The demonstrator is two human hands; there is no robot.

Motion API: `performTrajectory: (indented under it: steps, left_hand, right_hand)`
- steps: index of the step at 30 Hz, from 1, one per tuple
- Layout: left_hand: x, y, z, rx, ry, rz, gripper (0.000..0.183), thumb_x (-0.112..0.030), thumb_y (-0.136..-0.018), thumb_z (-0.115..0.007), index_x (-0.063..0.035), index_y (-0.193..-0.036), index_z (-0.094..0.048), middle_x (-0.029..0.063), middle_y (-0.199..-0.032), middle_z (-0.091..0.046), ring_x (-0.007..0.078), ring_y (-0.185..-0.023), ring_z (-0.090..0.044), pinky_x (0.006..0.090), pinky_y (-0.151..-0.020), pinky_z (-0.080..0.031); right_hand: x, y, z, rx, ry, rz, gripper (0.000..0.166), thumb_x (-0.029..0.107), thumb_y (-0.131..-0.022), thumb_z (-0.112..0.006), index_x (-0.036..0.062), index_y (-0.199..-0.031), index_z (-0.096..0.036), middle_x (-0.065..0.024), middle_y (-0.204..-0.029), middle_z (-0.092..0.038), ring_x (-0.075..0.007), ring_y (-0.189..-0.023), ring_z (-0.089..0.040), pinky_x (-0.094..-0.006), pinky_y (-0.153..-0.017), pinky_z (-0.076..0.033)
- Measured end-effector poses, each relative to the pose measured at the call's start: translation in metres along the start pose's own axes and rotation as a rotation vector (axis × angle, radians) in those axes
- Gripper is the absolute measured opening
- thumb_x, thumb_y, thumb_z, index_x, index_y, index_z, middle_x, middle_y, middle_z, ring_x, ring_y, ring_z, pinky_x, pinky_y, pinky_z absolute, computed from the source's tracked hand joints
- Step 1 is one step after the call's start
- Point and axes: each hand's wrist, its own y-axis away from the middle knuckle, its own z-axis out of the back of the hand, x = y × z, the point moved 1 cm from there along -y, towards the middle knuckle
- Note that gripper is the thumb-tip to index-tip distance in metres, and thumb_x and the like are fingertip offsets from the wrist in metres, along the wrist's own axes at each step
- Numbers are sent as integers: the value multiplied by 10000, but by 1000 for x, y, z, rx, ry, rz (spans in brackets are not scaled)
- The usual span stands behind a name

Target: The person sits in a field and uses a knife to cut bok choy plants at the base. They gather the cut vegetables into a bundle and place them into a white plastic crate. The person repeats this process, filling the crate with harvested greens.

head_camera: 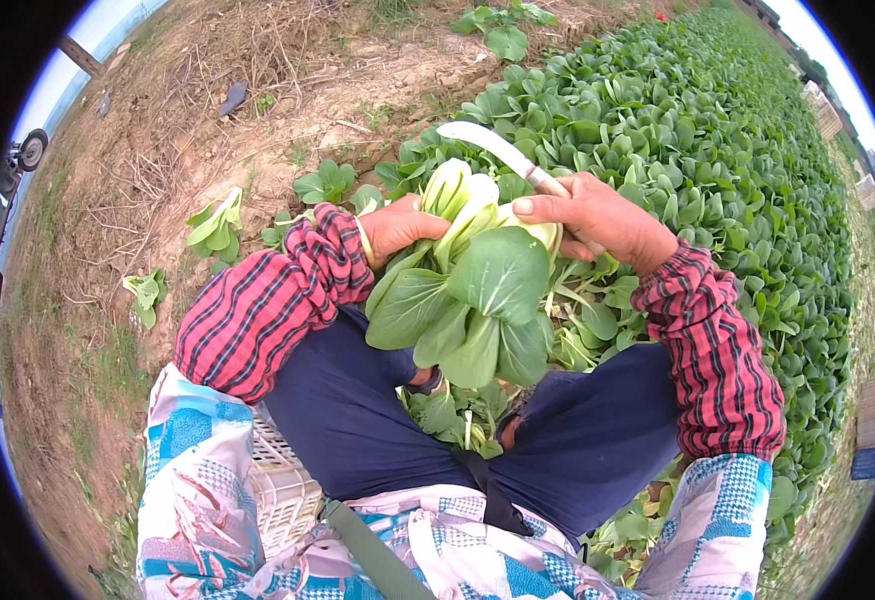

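Note:
Several heads of bok choy [475, 300] are bunched above my knees, pale stems up and green leaves hanging down. My left hand [400, 229] grips the bunch by its left side, with the thumb across the stems. In my right hand [595, 217] is the handle of a sickle [494, 142], its curved blade pointing up and left, beyond the stem ends. The right thumb presses against the stems on the right side of the bunch. Most of the left fingers are hidden behind the stems.
A dense bed of growing bok choy [677, 150] fills the right side. Loose cut plants [216, 225] lie on the bare soil [175, 150] at left. A white plastic crate [280, 480] is beside my left hip. Leaves [437, 412] lie between my feet. A wheeled vehicle [10, 195] stands at far left.

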Motion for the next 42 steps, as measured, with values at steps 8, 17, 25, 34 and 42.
performTrajectory:
  steps: [8,17,25,34,42]
  left_hand:
    - [46,64,-40,45,470,-64,504,-140,-811,-633,-28,-1259,-431,116,-1116,-586,204,-954,-609,346,-854,-495]
    - [94,69,-34,-25,582,-312,470,-188,-827,-639,-26,-1237,-478,129,-1114,-588,192,-970,-606,338,-856,-502]
    - [101,67,-40,-75,731,-222,444,-191,-841,-619,-25,-1230,-487,121,-1103,-593,183,-955,-610,331,-842,-507]
    - [115,64,-27,-95,474,-303,371,-211,-852,-614,-8,-1154,-542,75,-1031,-619,138,-859,-624,287,-760,-524]
    - [114,66,-31,-140,-69,-220,426,-127,-788,-685,-13,-1163,-516,71,-1010,-613,143,-896,-607,276,-784,-497]
  right_hand:
    - [-22,-1,-50,-177,233,-31,401,401,-761,-709,31,-711,-564,8,-527,-483,-67,-342,-394,-231,-334,-280]
    - [-20,-5,-74,-132,-11,70,364,354,-798,-688,11,-856,-583,26,-568,-478,-40,-382,-396,-200,-347,-289]
    - [-28,-17,-89,-209,166,158,273,250,-794,-695,16,-892,-592,17,-619,-516,-39,-444,-406,-209,-392,-305]
    - [-17,10,-68,-248,670,236,332,186,-740,-688,7,-1004,-596,-76,-784,-611,-202,-676,-557,-334,-647,-454]
    - [-22,4,-89,-25,815,393,273,178,-739,-674,-14,-908,-576,-125,-788,-566,-242,-696,-556,-345,-642,-442]
